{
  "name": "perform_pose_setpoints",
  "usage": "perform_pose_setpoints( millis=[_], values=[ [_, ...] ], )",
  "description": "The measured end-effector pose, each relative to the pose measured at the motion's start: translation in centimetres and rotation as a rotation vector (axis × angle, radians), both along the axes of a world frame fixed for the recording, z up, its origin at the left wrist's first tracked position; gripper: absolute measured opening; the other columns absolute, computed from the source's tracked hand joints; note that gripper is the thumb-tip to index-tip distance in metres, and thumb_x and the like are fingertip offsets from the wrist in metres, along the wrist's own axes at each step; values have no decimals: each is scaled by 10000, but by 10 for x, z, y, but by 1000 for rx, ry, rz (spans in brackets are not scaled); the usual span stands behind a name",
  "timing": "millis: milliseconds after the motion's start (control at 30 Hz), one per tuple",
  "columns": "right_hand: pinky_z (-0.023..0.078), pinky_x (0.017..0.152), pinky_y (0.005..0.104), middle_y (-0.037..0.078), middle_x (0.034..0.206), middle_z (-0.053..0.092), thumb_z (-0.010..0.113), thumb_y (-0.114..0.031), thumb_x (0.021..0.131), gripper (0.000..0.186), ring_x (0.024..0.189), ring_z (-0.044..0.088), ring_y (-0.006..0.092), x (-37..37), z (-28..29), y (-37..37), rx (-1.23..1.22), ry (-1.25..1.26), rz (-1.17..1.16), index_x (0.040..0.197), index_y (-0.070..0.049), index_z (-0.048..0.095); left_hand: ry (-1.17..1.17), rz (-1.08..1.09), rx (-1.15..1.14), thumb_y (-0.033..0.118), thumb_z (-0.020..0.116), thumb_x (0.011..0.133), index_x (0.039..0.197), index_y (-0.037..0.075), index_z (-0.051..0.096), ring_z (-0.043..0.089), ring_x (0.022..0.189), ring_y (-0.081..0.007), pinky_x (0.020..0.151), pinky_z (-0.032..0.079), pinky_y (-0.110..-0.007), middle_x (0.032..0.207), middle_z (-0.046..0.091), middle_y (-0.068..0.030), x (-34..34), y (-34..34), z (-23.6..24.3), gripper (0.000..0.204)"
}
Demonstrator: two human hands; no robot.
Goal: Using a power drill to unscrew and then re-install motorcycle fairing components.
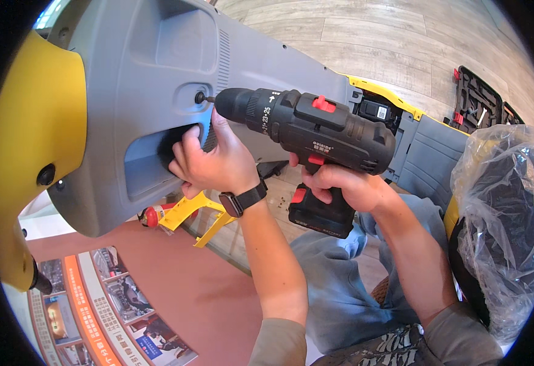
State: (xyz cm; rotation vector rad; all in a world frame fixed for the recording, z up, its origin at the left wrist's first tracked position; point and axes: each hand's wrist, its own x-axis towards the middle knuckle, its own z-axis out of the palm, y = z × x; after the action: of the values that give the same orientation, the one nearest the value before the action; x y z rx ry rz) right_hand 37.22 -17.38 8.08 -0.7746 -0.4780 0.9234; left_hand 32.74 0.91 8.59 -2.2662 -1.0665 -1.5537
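My right hand (346, 186) is wrapped round the grip of a black cordless drill (328, 131) with red switches. The drill points left, its bit meeting a dark round fastener (200, 97) in a recess of the grey plastic panel (157, 113). Just under the drill's nose is my left hand (209, 155), thumb raised close to the chuck. Its other fingers are loosely bent and apart, in front of the panel's open storage pocket (148, 161); nothing shows in them. Whether the thumb touches the chuck I cannot tell.
Yellow body parts (50, 110) border the panel on the left. A grey footboard (428, 152) with an open battery bay runs right. Beyond lies an open black tool case (479, 100). A plastic-wrapped seat (498, 226) stands beside me; a red extinguisher (151, 216) is below.
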Motion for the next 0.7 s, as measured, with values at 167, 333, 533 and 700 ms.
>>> perform_pose_setpoints(
  millis=[167,333,533,700],
  values=[
    [392,475,245,37,645,533,556,-57,712,295,494,470,89,-7,-10,11,-7,-21,24,994,23,592,17,8,11,325,778,686,732,109,632,483,850,-287,649,231,-418,747,548,-7,-11,11,2,264],
    [355,476,247,39,600,486,509,-45,681,341,460,422,97,-4,-2,4,-60,-29,-4,1012,17,561,1,-26,10,301,775,685,735,107,635,479,840,-291,644,236,-425,750,552,-11,-4,3,2,245],
    [393,474,253,33,644,531,548,-53,716,303,505,472,88,-3,-17,4,-43,-49,-8,1007,10,602,4,-39,21,404,759,716,737,97,637,468,816,-297,644,244,-436,746,549,-21,-6,6,1,331],
    [394,477,255,34,643,531,546,-42,736,305,506,479,94,-3,-16,2,-23,-65,-10,1032,7,598,-2,-51,19,532,718,739,738,87,635,461,803,-300,651,251,-440,733,539,-28,-6,7,-1,452]
  ],
)
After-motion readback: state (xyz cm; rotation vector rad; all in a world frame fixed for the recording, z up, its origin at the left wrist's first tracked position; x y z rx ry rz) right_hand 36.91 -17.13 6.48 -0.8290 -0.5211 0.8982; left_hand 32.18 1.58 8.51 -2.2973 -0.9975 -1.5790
